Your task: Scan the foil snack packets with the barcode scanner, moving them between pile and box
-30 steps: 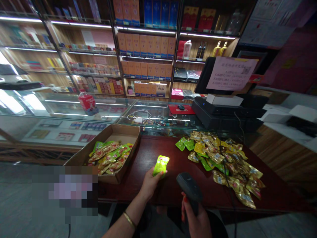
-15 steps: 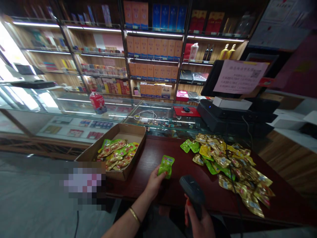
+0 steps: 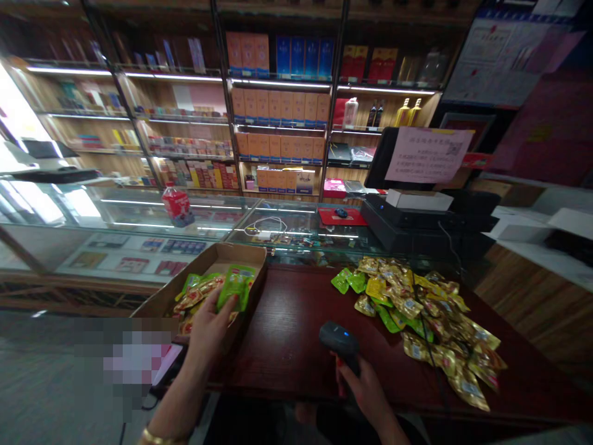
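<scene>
My left hand [image 3: 210, 324] is closed on a green snack packet [image 3: 237, 285], held over the cardboard box [image 3: 257, 267]. Inside that box lie several gold and green packets [image 3: 197, 292]. My right hand [image 3: 359, 383] grips a black barcode scanner [image 3: 339, 341] above the dark red table [image 3: 287, 315], a small blue light showing on its top. To the right of the scanner, a loose pile of gold, yellow and green snack packets [image 3: 407, 296] spreads over the tabletop. A black cable crosses in front of the pile.
Behind the table runs a glass display counter [image 3: 217, 213] bearing a red bottle [image 3: 176, 205], a white cable [image 3: 266, 230] and a mouse on a red mat [image 3: 327, 217]. A black monitor with a pink paper sheet [image 3: 426, 154] stands at the right. Stocked shelves line the wall.
My left hand has carried the green packet leftward from the table's middle to over the box. My right hand with the scanner has shifted slightly left, and the scanner's blue light now shows.
</scene>
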{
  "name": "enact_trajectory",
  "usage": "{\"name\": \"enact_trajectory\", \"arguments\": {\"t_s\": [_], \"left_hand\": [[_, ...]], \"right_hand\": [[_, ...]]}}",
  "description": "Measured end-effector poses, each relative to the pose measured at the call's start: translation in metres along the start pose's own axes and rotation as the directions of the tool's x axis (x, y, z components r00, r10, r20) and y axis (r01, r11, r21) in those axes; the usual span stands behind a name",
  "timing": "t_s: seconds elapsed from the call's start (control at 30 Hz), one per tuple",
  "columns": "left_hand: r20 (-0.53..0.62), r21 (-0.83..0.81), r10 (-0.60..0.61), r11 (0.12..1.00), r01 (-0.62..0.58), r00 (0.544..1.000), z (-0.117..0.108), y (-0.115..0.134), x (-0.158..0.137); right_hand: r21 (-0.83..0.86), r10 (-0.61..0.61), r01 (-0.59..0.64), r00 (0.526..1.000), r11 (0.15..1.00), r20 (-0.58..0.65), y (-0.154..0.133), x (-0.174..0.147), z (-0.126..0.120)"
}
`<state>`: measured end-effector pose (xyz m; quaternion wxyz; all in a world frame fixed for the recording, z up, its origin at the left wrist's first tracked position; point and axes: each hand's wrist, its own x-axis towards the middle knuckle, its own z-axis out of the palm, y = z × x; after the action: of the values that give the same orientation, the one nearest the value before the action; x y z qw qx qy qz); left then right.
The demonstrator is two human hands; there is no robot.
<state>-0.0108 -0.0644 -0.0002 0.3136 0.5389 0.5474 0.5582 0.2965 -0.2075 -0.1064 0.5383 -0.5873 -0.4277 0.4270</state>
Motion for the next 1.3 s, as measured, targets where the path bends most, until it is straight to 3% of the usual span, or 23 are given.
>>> {"name": "enact_trajectory", "arguments": {"t_s": [0.03, 0.1, 0.17, 0.23, 0.33, 0.43, 0.5, 0.6, 0.7, 0.77, 0.9, 1.0, 1.07, 1.13, 1.3], "left_hand": [[-0.109, 0.137, 0.097, 0.987, -0.082, 0.989, -0.009, 0.006, 0.014], [-0.229, 0.359, 0.329, 0.903, -0.235, 0.916, -0.008, 0.015, 0.031], [-0.220, 0.419, 0.522, 0.814, -0.403, 0.824, 0.022, 0.018, 0.036], [-0.070, 0.315, 0.596, 0.774, -0.549, 0.800, 0.076, 0.015, 0.030], [0.320, 0.176, 0.506, 0.799, -0.575, 0.801, 0.179, 0.004, 0.015], [0.605, 0.295, 0.246, 0.814, -0.500, 0.758, 0.268, -0.008, 0.005], [0.643, 0.424, 0.075, 0.794, -0.436, 0.762, 0.307, -0.013, 0.005], [0.622, 0.494, -0.023, 0.787, -0.369, 0.782, 0.336, -0.016, 0.008], [0.627, 0.461, -0.026, 0.817, -0.345, 0.778, 0.334, -0.018, 0.011], [0.620, 0.435, -0.033, 0.846, -0.308, 0.784, 0.318, -0.022, 0.009], [0.558, 0.360, -0.045, 0.913, -0.193, 0.829, 0.250, -0.041, -0.008], [0.464, 0.013, -0.030, 1.000, 0.028, 0.885, 0.183, -0.065, -0.028], [0.410, -0.234, -0.056, 0.958, 0.164, 0.910, 0.145, -0.079, -0.040], [0.390, -0.334, -0.112, 0.908, 0.253, 0.914, 0.119, -0.089, -0.046], [0.434, -0.489, -0.215, 0.760, 0.429, 0.875, 0.103, -0.091, -0.047]], "right_hand": [[0.016, 0.003, -0.003, 1.000, 1.000, 0.016, 0.002, 0.001, 0.000], [0.051, 0.009, -0.011, 0.999, 0.999, 0.036, 0.005, 0.002, 0.001], [0.089, 0.020, -0.025, 0.999, 0.996, 0.048, 0.007, 0.003, 0.001], [0.126, 0.036, -0.042, 0.998, 0.991, 0.047, 0.010, 0.004, -0.002], [0.167, 0.059, -0.061, 0.998, 0.984, 0.017, 0.016, 0.005, -0.007], [0.187, 0.074, -0.072, 0.997, 0.980, -0.005, 0.023, 0.006, -0.011], [0.195, 0.081, -0.078, 0.997, 0.978, -0.008, 0.025, 0.007, -0.012], [0.205, 0.083, -0.077, 0.996, 0.976, -0.019, 0.026, 0.008, -0.013], [0.218, 0.078, -0.072, 0.997, 0.973, -0.017, 0.025, 0.008, -0.013], [0.229, 0.077, -0.072, 0.997, 0.971, -0.012, 0.025, 0.007, -0.014], [0.236, 0.088, -0.079, 0.996, 0.968, -0.026, 0.023, 0.004, -0.014], [0.209, 0.089, -0.078, 0.995, 0.975, -0.046, 0.022, 0.003, -0.010], [0.173, 0.081, -0.070, 0.995, 0.982, -0.061, 0.022, 0.002, -0.004], [0.129, 0.076, -0.066, 0.995, 0.989, -0.068, 0.023, 0.000, 0.006], [0.058, 0.071, -0.067, 0.995, 0.996, -0.063, 0.016, -0.015, 0.035]]}}
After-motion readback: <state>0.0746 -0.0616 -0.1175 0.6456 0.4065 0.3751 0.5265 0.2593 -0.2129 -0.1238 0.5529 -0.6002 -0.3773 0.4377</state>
